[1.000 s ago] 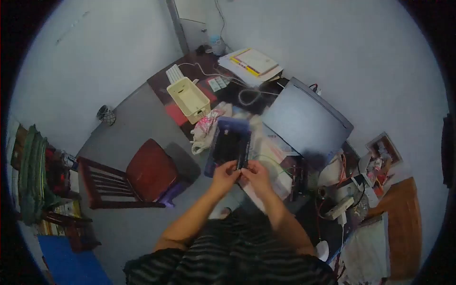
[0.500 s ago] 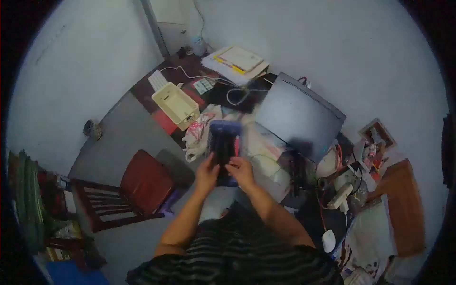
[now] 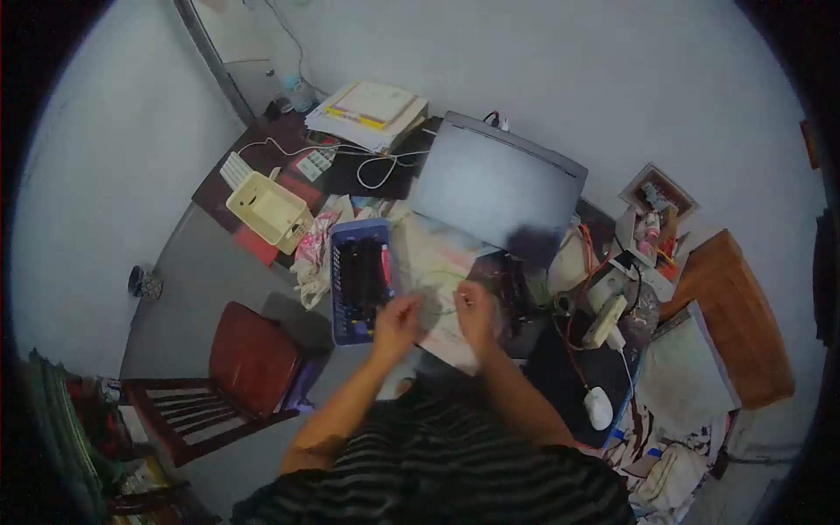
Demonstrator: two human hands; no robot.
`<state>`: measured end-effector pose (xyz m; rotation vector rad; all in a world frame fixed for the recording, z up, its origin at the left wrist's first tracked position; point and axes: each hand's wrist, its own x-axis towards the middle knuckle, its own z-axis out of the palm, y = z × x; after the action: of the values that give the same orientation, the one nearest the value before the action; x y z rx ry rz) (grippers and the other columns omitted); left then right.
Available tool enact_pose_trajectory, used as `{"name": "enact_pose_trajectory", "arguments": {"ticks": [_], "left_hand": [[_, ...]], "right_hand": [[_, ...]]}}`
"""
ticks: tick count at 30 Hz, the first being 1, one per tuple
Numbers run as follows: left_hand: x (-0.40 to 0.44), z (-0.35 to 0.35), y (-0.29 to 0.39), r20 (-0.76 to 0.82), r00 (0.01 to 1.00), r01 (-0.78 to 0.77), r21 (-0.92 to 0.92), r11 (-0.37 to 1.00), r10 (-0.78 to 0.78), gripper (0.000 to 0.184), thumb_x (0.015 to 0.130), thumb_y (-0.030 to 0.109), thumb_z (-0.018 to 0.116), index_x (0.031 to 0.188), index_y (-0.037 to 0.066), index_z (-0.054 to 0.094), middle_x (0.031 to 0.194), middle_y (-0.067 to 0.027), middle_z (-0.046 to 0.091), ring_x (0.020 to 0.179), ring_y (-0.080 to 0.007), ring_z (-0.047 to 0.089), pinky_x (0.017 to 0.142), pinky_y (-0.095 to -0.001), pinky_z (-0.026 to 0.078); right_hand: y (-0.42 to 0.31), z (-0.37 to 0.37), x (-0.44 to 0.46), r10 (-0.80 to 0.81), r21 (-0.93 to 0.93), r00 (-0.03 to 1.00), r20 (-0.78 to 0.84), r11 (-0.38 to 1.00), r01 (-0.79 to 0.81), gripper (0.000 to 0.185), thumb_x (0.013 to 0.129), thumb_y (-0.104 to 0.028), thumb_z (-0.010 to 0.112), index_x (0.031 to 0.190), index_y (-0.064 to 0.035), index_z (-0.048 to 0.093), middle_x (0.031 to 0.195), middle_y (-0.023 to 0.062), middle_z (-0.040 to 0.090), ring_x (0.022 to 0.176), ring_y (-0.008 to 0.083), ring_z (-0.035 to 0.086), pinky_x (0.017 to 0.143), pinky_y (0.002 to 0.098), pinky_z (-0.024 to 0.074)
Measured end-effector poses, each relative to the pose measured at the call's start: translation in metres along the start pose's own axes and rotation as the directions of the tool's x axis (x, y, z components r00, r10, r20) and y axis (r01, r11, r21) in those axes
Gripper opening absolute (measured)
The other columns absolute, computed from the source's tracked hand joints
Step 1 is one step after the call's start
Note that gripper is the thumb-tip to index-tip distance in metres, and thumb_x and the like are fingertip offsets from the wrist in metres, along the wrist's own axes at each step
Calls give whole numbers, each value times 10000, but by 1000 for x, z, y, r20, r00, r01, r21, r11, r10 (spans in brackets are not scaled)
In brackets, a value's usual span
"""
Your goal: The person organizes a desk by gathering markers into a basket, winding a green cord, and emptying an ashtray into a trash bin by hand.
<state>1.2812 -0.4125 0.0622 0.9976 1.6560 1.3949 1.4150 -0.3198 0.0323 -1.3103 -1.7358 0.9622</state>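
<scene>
My left hand (image 3: 396, 325) is closed, its fingertips pinched together beside the right edge of a blue plastic basket (image 3: 336, 302). A short gap away, my right hand (image 3: 475, 315) is also closed, with its fingers curled towards the left one. Whatever either hand holds is too small or blurred to make out. Dark long items (image 3: 360, 271) fill the basket, and a bright pink stick-like item (image 3: 386, 262) lies along its right side. Under and behind my hands spreads a pale sheet (image 3: 424, 245), on which a thin greenish curved line shows.
Behind stands a grey laptop (image 3: 499, 188). To the left are a cream basket (image 3: 271, 210), crumpled pink-and-white cloth (image 3: 317, 258) and a stack of papers (image 3: 367, 109). Rightward lie a white mouse (image 3: 598, 408), cables and a power strip (image 3: 604, 322). A red chair (image 3: 254, 359) stands at left.
My hands have come out of the blue basket and now sit to its right, over the pale sheet. The whole view has shifted, so the desk things appear further left.
</scene>
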Motion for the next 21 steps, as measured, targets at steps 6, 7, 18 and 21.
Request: {"name": "enact_pose_trajectory", "arguments": {"ticks": [6,7,18,21], "left_hand": [[-1,67,-51,263,961,74,59,996,-87,259,831,-6,502,1084,6,553,933,-60,600,822,-121,558,736,-233,441],[-2,78,-56,295,946,118,65,991,-132,263,829,-8,501,1086,4,552,940,-59,602,822,-118,555,731,-232,441],[2,159,-71,157,957,249,-5,968,-245,315,777,-34,531,1092,-25,537,951,-81,591,851,-144,566,678,-251,465],[0,168,-60,146,947,315,-232,920,-287,320,758,-43,535,1078,-31,543,887,-77,599,796,-148,577,650,-260,472]], "right_hand": [[71,-60,10,55,-258,989,-135,962,-88,254,724,-143,613,948,-35,562,929,148,560,882,320,535,770,397,425],[77,-66,10,4,-299,989,-150,953,-50,262,718,-151,624,942,-32,561,920,148,561,867,319,542,756,393,430],[90,-90,13,5,-525,995,103,850,50,324,705,-168,643,971,-17,535,898,173,534,821,335,564,707,412,457],[81,-92,7,7,-559,984,179,823,96,308,735,-151,611,993,-14,515,937,171,522,801,334,577,676,419,484]]}}
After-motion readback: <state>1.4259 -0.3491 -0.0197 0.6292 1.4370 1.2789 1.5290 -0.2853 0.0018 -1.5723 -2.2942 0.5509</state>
